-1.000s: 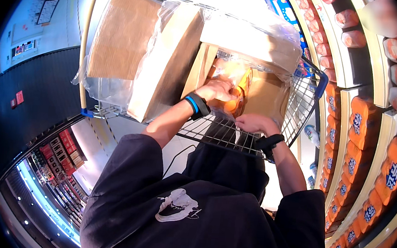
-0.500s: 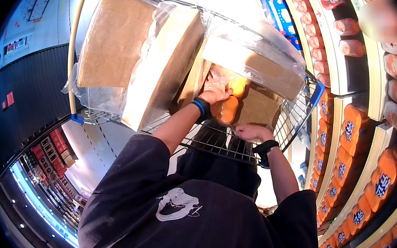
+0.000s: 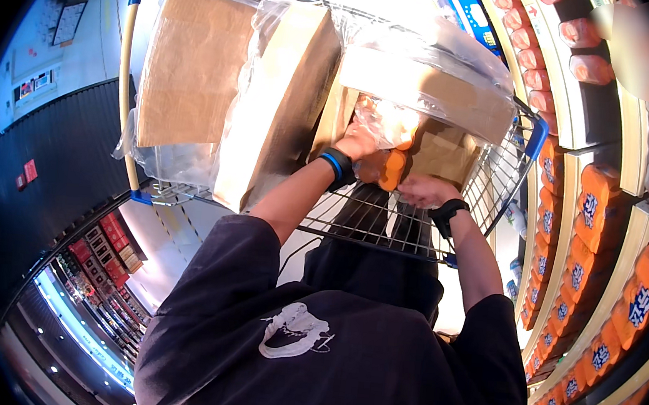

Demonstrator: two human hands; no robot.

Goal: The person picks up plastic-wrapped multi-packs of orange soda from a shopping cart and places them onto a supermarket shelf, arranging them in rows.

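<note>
A shopping cart (image 3: 382, 245) with wire sides stands before me, loaded with brown cardboard boxes. Inside it, between the boxes, lies an orange plastic-wrapped pack with rounded bulges (image 3: 393, 170). My left hand (image 3: 357, 141) is closed at the pack's left side on crumpled clear plastic film (image 3: 384, 121); glare and the film hide part of its fingers. At the pack's near right corner, my right hand (image 3: 426, 190) has its fingers curled together, touching or very close to the orange wrap. What lies between those fingers is too small to make out.
A tall cardboard box (image 3: 282, 110) and a wide one (image 3: 195, 68), both in loose plastic, fill the cart's left part. Another box (image 3: 434, 92) lies across its far right. Shelves of orange packs (image 3: 598, 207) line the right. A dark corrugated wall (image 3: 60, 133) is on the left.
My left hand has gone from spread fingers on the pack to closed on crumpled film, which now covers more of the pack. My right hand has shifted slightly up and right. The cart appears further right.
</note>
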